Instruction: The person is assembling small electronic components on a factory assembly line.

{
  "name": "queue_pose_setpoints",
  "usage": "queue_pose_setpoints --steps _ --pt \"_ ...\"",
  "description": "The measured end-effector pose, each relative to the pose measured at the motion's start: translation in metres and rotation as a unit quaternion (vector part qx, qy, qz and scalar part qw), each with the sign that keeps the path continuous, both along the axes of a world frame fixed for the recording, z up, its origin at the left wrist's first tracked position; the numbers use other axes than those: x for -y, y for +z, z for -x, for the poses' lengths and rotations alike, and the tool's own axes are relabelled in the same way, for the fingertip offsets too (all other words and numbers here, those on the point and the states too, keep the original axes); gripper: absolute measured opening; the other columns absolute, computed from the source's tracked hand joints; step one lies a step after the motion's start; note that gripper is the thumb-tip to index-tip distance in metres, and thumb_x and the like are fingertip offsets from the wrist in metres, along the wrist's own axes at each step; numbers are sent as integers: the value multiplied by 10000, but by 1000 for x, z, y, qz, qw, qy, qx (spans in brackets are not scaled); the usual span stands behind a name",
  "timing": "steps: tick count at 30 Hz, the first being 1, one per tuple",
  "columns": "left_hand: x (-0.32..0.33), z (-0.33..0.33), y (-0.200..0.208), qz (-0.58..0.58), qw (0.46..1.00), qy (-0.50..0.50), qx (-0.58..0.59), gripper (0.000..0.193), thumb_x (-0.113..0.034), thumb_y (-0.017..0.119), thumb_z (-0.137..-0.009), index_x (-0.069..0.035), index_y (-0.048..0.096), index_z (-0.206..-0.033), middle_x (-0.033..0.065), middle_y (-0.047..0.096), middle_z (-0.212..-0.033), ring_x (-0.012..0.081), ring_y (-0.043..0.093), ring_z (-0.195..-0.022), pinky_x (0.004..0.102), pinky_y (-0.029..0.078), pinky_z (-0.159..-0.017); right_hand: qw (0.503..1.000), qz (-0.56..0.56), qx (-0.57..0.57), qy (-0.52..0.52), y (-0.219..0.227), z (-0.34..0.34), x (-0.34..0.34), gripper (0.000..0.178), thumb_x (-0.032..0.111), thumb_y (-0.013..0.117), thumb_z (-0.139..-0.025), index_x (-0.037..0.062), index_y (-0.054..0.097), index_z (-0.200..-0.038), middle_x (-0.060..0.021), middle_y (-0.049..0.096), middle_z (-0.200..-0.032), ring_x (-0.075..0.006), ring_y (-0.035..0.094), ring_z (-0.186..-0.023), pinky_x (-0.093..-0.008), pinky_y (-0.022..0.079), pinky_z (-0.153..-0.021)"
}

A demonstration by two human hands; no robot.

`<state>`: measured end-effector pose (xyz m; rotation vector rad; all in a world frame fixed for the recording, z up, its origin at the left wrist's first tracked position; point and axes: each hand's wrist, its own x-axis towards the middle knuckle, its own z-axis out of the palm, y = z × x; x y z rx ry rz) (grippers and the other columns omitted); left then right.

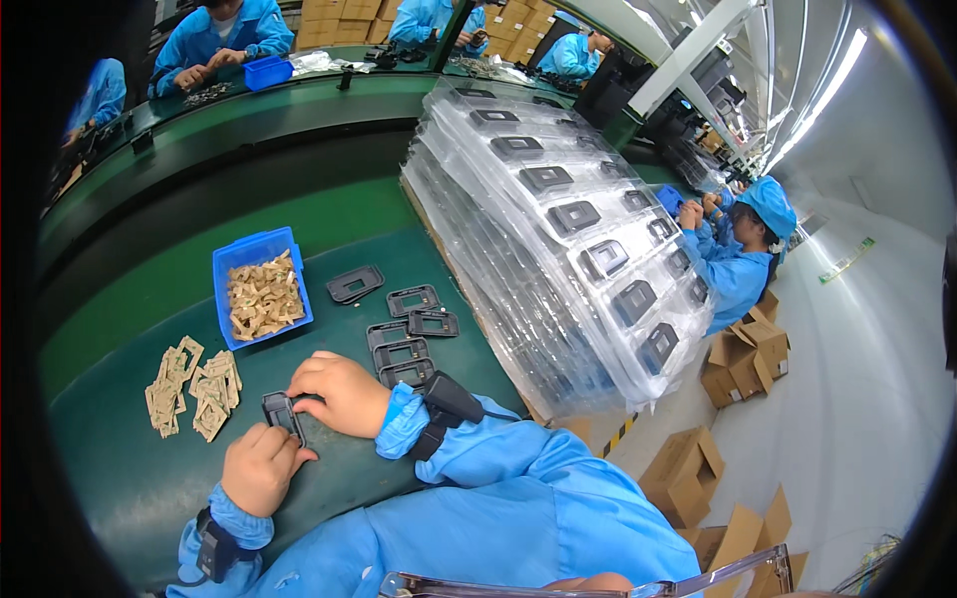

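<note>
A tall stack of clear plastic trays (558,239) holding dark frames occupies the right of the green table (120,468), with a blue bin (261,286) of tan cardboard pieces at the far left. Near centre, the right hand (342,392) and left hand (261,466) are both closed on one small black frame (282,414). It appears light, rigid and thin-walled, best pinched by its outer edges.
</note>
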<state>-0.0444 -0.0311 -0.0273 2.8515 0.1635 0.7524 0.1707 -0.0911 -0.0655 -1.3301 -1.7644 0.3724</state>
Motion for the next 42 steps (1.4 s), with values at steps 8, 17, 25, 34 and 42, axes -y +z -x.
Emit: queue_pose_setpoints --steps 8,17,25,34,42 --pt "0 13 -3 201 965 140 89 116 -76 771 -833 -19 687 -888 128 639 -900 300 641 -775 372 520 -674 999 -17 21 -41 20 7 5 113 61 755 -826 34 726 -932 -137 699 -898 -331 678 -827 -406 546 -727" --pt "-11 1 -12 334 901 269 64 245 -79 696 -908 -18 599 -1125 95 654 -810 228 634 -628 345 490 -590 951 216 -199 -98 12 20 -1 93 41 720 -901 -27 660 -878 -92 682 -714 -90 612 -574 -260 487 -514" --pt "-26 -9 -11 325 907 266 28 244 -159 749 -880 -30 626 -1047 93 641 -729 240 621 -601 372 472 -555 919 271 -274 -86 18 20 -17 120 23 722 -899 -37 642 -833 -93 695 -712 -98 663 -593 -251 522 -496" --pt "-33 -22 -13 270 932 242 -11 180 -178 721 -899 -37 609 -917 155 650 -735 336 647 -657 425 483 -572 968 201 -55 -140 25 21 -22 137 70 740 -814 6 630 -762 -153 645 -604 -268 651 -526 -384 491 -512" --pt "-17 -17 -15 196 941 275 -9 120 -150 629 -932 -50 595 -988 170 672 -841 383 662 -732 477 519 -633 980 142 60 -122 36 38 -5 277 153 719 -775 42 591 -994 -157 672 -781 -370 676 -685 -477 537 -610"
